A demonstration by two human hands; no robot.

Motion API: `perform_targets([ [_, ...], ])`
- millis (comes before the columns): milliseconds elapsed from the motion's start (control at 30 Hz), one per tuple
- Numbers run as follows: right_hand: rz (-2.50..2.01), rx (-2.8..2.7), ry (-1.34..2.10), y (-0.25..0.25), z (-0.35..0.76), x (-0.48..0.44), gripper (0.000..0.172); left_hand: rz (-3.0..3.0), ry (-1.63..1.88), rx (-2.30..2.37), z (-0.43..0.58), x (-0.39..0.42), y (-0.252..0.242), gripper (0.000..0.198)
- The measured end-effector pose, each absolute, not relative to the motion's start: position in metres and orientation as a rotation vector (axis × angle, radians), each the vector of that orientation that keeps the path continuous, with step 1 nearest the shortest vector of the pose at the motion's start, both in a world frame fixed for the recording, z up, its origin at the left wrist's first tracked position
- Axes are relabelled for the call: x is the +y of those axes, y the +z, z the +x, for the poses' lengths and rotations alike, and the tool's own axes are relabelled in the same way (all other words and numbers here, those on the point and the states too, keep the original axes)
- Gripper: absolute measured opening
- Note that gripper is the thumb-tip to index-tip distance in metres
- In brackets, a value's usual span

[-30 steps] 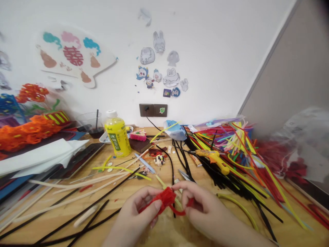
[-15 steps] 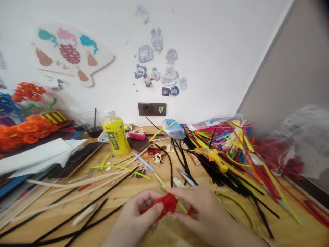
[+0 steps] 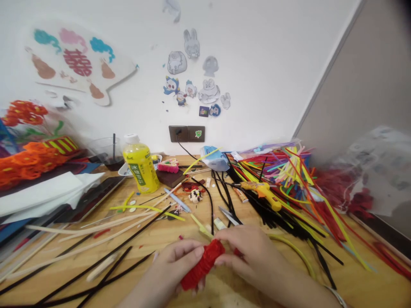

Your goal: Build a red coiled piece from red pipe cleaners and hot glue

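A red, fuzzy piece (image 3: 203,266), seemingly made of pipe cleaners laid side by side, is held low over the table. My left hand (image 3: 178,262) is closed round its lower left part, the thumb lying along its upper side. With thumb and fingers, my right hand (image 3: 248,256) pinches its upper right end. A small bit of red shows between the right hand's fingers; whether it belongs to the same piece I cannot tell. Just beyond the hands lie a pale yellow strip (image 3: 201,226) and scissors (image 3: 229,216), whose handles the right hand hides.
Black and cream pipe cleaners (image 3: 105,254) spread across the left. A yellow glue gun (image 3: 263,192) rests on black stems at the right, before a heap of coloured pipe cleaners (image 3: 289,171). A yellow drink bottle (image 3: 141,167) and a plastic cup (image 3: 107,149) stand at the back.
The red piece has been turned and tilted, so more of its long side shows below the left thumb. Both hands keep their hold. The whole view has shifted slightly.
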State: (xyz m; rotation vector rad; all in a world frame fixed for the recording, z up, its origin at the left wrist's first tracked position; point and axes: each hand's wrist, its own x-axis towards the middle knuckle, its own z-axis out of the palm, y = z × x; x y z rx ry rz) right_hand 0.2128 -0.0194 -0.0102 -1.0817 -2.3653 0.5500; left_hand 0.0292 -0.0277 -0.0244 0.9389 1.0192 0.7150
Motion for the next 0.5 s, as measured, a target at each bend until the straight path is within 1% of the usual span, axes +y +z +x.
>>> perform_targets([
  [367, -1.076, -2.350, 0.588, -0.0115, 0.2114, -0.0213, 0.024, 1.038, 0.702, 1.010, 0.0262, -0.0266, -0.0259, 0.040],
  [500, -1.073, -2.340, 0.564, -0.0117, 0.2108, -0.0223, 0.028, 1.095, 0.707, 1.027, 0.0271, -0.0255, -0.0224, 0.043],
])
